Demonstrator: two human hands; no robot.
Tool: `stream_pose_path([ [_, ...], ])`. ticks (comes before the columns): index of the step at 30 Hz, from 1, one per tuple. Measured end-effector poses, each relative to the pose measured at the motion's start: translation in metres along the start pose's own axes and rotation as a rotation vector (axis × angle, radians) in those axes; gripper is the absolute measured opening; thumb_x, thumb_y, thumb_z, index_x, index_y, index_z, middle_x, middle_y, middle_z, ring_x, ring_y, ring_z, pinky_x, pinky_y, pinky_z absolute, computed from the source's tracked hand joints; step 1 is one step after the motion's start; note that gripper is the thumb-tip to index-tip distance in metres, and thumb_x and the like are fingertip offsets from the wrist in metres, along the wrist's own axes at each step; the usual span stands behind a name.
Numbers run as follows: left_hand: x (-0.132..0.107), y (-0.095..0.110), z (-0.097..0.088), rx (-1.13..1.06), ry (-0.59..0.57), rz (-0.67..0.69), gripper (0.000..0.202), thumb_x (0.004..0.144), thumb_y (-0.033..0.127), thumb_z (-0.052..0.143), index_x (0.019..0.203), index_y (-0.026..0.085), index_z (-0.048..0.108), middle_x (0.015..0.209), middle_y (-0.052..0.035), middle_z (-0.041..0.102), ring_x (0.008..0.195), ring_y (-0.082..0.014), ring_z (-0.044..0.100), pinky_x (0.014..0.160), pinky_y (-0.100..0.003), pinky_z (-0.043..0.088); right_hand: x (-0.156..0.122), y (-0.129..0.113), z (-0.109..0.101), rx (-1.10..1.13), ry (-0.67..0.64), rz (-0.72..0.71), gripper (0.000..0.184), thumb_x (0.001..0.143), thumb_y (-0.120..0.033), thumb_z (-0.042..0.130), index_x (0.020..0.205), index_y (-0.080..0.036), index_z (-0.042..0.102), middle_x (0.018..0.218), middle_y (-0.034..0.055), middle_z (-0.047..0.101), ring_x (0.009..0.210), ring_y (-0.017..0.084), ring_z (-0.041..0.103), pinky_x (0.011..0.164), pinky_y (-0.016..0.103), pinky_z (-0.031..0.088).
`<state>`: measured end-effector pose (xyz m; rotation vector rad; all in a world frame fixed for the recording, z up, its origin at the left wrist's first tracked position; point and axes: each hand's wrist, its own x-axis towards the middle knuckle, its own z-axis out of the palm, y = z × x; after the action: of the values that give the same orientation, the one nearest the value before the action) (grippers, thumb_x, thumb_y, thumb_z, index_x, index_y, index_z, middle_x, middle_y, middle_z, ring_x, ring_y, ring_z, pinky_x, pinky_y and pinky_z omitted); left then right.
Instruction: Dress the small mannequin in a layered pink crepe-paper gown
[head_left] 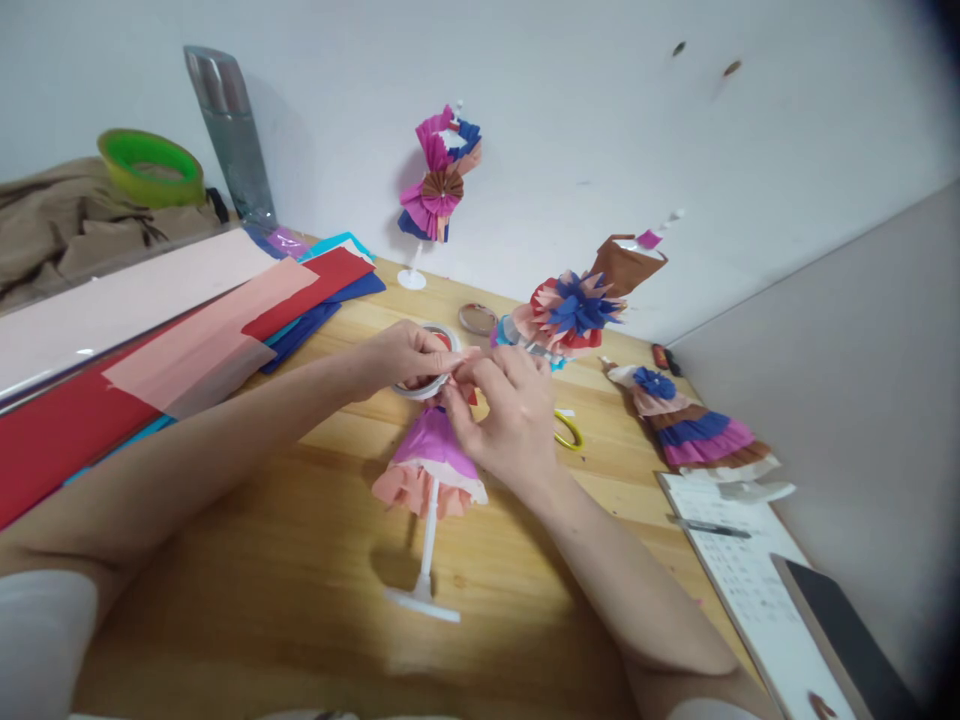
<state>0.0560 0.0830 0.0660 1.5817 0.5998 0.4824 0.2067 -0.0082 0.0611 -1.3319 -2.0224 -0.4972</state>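
Observation:
A small white mannequin stand (429,545) leans in front of me, wearing a purple paper skirt (439,437) with a white and peach ruffled hem. My left hand (396,362) is closed around a roll of tape (409,388) with a pale rim, just above the skirt. My right hand (511,412) is closed in a pinch at the mannequin's upper part, its fingertips meeting those of the left. What lies between the right fingertips is hidden. A bit of red paper shows beneath the hands.
Colored crepe paper (202,345) covers the left side. Behind stand a dressed mannequin (435,195) and a tilted one (577,305); another paper dress (697,430) lies right. Yellow scissors handles (568,430), a clear ring (478,319), a notebook (731,560), pen (712,527) and phone (847,630) lie around.

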Motion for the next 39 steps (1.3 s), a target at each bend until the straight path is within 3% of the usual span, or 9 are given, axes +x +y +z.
stream_pose_path([
  [4, -0.001, 0.0, -0.004, 0.029, -0.044, -0.04, 0.041, 0.078, 0.045, 0.066, 0.056, 0.011, 0.064, 0.047, 0.0, 0.056, 0.041, -0.0053, 0.043, 0.041, -0.017, 0.031, 0.003, 0.004, -0.002, 0.165, -0.021, 0.06, 0.015, 0.081, -0.017, 0.054, 0.067, -0.019, 0.056, 0.069, 0.003, 0.059, 0.069, 0.018, 0.053, 0.067, 0.034, 0.035],
  [12, -0.001, -0.001, -0.012, 0.03, -0.195, -0.085, 0.048, 0.086, 0.05, 0.054, 0.065, 0.008, 0.068, 0.056, -0.0075, 0.066, 0.04, -0.0081, 0.051, 0.041, -0.018, 0.037, 0.011, 0.015, -0.004, 0.665, -0.178, 0.439, 0.015, 0.072, -0.019, 0.057, 0.057, -0.019, 0.054, 0.06, -0.0003, 0.056, 0.057, 0.013, 0.05, 0.059, 0.028, 0.04],
  [19, -0.001, -0.003, -0.022, 0.118, -0.218, 0.013, 0.06, 0.09, 0.056, 0.043, 0.056, 0.011, 0.064, 0.043, -0.0042, 0.053, 0.038, -0.0083, 0.042, 0.04, -0.02, 0.03, 0.013, 0.02, -0.005, 0.927, -0.256, 0.687, 0.013, 0.066, -0.027, 0.061, 0.057, -0.019, 0.056, 0.055, -0.0016, 0.056, 0.052, 0.011, 0.048, 0.054, 0.026, 0.037],
  [22, -0.001, 0.0, -0.027, 0.251, -0.158, 0.053, 0.047, 0.087, 0.044, 0.052, 0.051, 0.013, 0.055, 0.044, 0.0002, 0.048, 0.041, -0.0066, 0.039, 0.042, -0.02, 0.026, 0.014, 0.022, -0.005, 1.001, -0.27, 0.732, 0.012, 0.063, -0.026, 0.063, 0.056, -0.018, 0.057, 0.054, -0.0025, 0.055, 0.051, 0.01, 0.047, 0.052, 0.025, 0.036],
  [26, 0.0, 0.003, -0.028, 0.512, 0.024, 0.115, 0.044, 0.085, 0.035, 0.051, 0.046, 0.015, 0.045, 0.04, 0.004, 0.037, 0.04, -0.0053, 0.031, 0.044, -0.022, 0.021, 0.015, 0.025, -0.006, 1.066, -0.286, 0.752, 0.013, 0.063, -0.025, 0.066, 0.056, -0.018, 0.058, 0.052, -0.0043, 0.052, 0.049, 0.009, 0.045, 0.052, 0.024, 0.036],
  [30, 0.001, 0.006, -0.026, 0.576, 0.071, 0.215, 0.039, 0.083, 0.034, 0.049, 0.05, 0.015, 0.047, 0.046, 0.0032, 0.043, 0.045, -0.0065, 0.035, 0.047, -0.022, 0.024, 0.016, 0.027, -0.015, 1.1, -0.367, 0.654, 0.021, 0.072, -0.036, 0.068, 0.062, -0.018, 0.063, 0.058, -0.0014, 0.058, 0.055, 0.012, 0.05, 0.057, 0.026, 0.04],
  [33, 0.001, 0.007, -0.026, 0.589, 0.08, 0.276, 0.036, 0.083, 0.036, 0.048, 0.054, 0.015, 0.051, 0.051, 0.0031, 0.044, 0.05, -0.0073, 0.037, 0.05, -0.022, 0.025, 0.015, 0.026, -0.033, 1.033, -0.385, 0.436, 0.028, 0.082, -0.044, 0.062, 0.072, -0.019, 0.068, 0.064, 0.0009, 0.062, 0.058, 0.014, 0.054, 0.059, 0.027, 0.041],
  [36, 0.001, 0.005, -0.026, 0.541, 0.066, 0.302, 0.032, 0.08, 0.036, 0.05, 0.059, 0.014, 0.055, 0.057, 0.0018, 0.048, 0.055, -0.0087, 0.042, 0.053, -0.022, 0.029, 0.014, 0.025, -0.051, 0.802, -0.294, 0.156, 0.03, 0.089, -0.04, 0.054, 0.073, -0.019, 0.068, 0.064, 0.0021, 0.063, 0.058, 0.015, 0.056, 0.059, 0.028, 0.042],
  [39, 0.001, 0.003, -0.024, 0.455, 0.035, 0.327, 0.026, 0.076, 0.036, 0.055, 0.064, 0.013, 0.059, 0.065, 0.0, 0.054, 0.062, -0.0109, 0.048, 0.057, -0.022, 0.034, 0.015, 0.028, -0.059, 0.547, -0.122, 0.028, 0.027, 0.091, -0.037, 0.051, 0.079, -0.019, 0.068, 0.074, 0.0055, 0.067, 0.071, 0.018, 0.061, 0.068, 0.031, 0.044],
])
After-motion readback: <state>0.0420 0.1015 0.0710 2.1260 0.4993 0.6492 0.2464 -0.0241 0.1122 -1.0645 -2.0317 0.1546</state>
